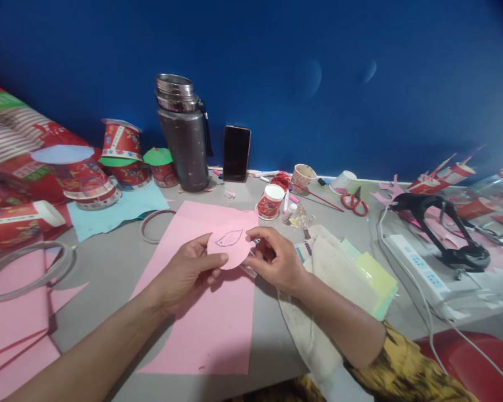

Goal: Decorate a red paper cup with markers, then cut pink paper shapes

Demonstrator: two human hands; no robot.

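A round pink paper cutout point(233, 258) is held up over a large pink sheet point(222, 329) lying on the table. A leaf-like or fish-like shape is drawn on it in blue. My left hand point(195, 265) pinches its left edge, thumb on top and fingers underneath. My right hand point(279, 259) closes at the cutout's right edge, its fingertips curled together. Something small and shiny shows partly between and below those right fingers; I cannot make out what it is. Just beyond stands a red paper cup point(270, 202) with a white top.
Left are decorated paper cups point(81, 176), a tape roll point(27, 271) and pink paper. Behind stand a dark flask point(183, 142) and a phone point(236, 153). Right are a pale cloth point(318, 290), red-handled scissors point(355, 202), a power strip point(419, 268) with cables and a black strap frame point(440, 229).
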